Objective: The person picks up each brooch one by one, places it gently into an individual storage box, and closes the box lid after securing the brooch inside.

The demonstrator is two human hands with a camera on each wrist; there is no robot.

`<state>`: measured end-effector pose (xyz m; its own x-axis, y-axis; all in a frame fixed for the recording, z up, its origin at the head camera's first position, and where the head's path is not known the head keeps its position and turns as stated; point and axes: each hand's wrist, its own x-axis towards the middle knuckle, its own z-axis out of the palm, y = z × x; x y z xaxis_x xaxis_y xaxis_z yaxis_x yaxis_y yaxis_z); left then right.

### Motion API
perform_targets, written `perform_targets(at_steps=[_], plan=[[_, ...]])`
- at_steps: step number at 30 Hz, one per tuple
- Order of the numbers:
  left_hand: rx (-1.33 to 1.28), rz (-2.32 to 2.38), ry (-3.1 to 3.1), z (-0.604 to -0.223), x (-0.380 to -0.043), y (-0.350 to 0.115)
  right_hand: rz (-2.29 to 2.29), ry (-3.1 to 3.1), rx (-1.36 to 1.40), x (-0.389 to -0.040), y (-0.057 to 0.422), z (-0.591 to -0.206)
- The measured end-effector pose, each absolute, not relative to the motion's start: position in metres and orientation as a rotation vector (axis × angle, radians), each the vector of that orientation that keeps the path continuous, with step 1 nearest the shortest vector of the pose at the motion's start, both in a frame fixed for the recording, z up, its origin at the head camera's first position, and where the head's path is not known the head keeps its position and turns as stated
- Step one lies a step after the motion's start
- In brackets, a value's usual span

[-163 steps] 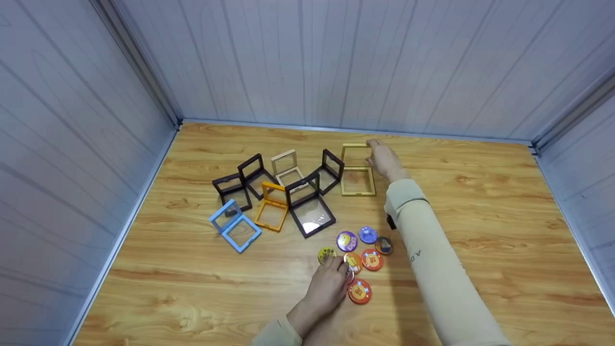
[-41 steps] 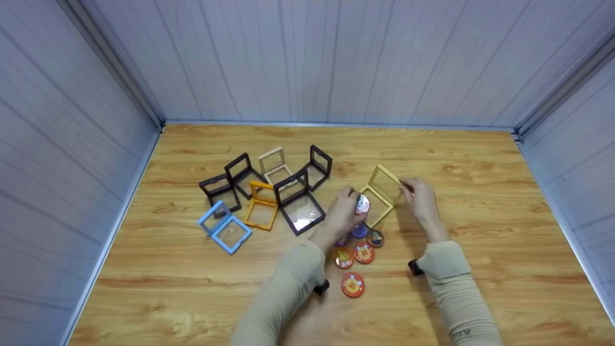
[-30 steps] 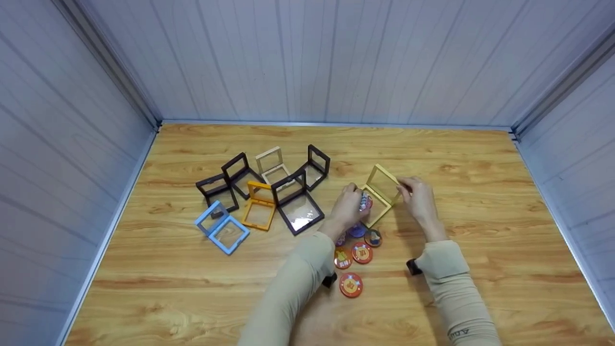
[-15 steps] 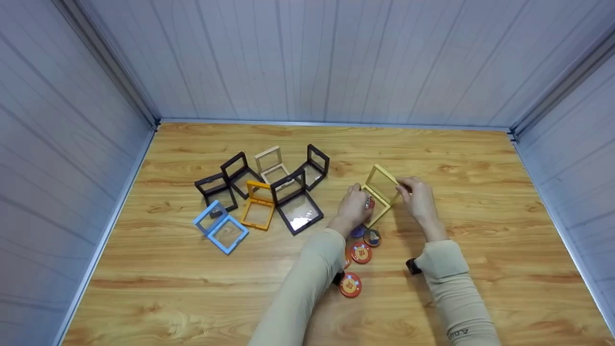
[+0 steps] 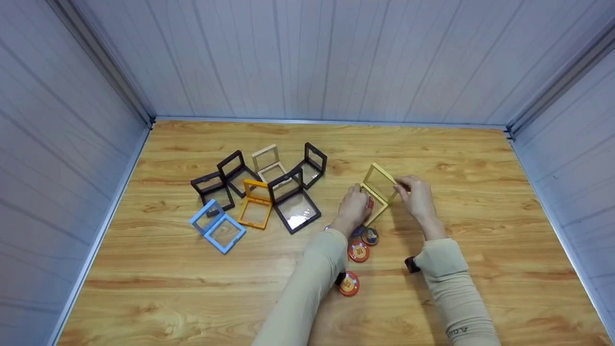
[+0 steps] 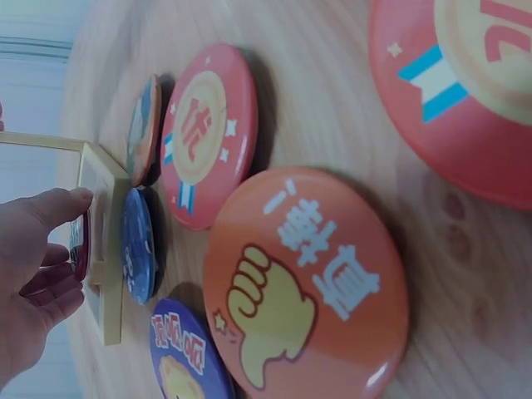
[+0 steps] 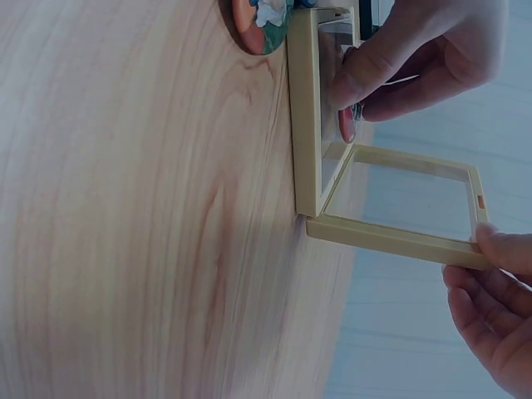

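Note:
My left hand (image 5: 353,207) pinches a small red button badge (image 7: 347,125) between thumb and fingers, right at the clear film of the lower half of a pale yellow display frame (image 5: 377,216). That frame stands open like a book, its lower half on the table and its lid raised. With thumb and fingertips, my right hand (image 5: 418,198) grips the lid's free corner. Close beside the frame lie a blue badge (image 6: 138,246) and a brown-rimmed badge (image 6: 144,131). A red badge (image 6: 208,125), an orange thumbs-up badge (image 6: 303,291) and a purple badge (image 6: 184,353) lie nearer me.
Several opened frames stand left of my hands: a light blue one (image 5: 225,234), an orange one (image 5: 254,226), a beige one (image 5: 265,150) and dark ones, including a large dark frame (image 5: 305,224). Another red badge (image 5: 350,283) lies under my left forearm's edge. Grey panels (image 5: 307,62) border the wooden table.
The yellow frame has been turned and brought closer to the badges. My left hand has taken a badge from the group and lowered it onto the frame; my right hand keeps the lid.

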<state>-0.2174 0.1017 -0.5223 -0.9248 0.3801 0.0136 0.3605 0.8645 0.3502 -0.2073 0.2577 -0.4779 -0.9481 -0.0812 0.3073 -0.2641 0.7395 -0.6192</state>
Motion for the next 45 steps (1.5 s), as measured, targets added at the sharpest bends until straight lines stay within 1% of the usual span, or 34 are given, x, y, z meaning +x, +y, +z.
perform_targets(at_steps=[15, 22, 45], plan=[[0.681, 0.443, 3.066, -0.527, -0.217, 0.095, 1.031, -2.701, 0.241, -0.207, 0.258, -0.477], [0.698, 0.546, 3.105, -0.527, -0.215, 0.089, 1.029, -2.69, 0.23, -0.206, 0.258, -0.477], [0.543, 0.733, 2.971, -0.527, -0.214, 0.051, 1.022, -2.651, 0.288, -0.2, 0.253, -0.479]])
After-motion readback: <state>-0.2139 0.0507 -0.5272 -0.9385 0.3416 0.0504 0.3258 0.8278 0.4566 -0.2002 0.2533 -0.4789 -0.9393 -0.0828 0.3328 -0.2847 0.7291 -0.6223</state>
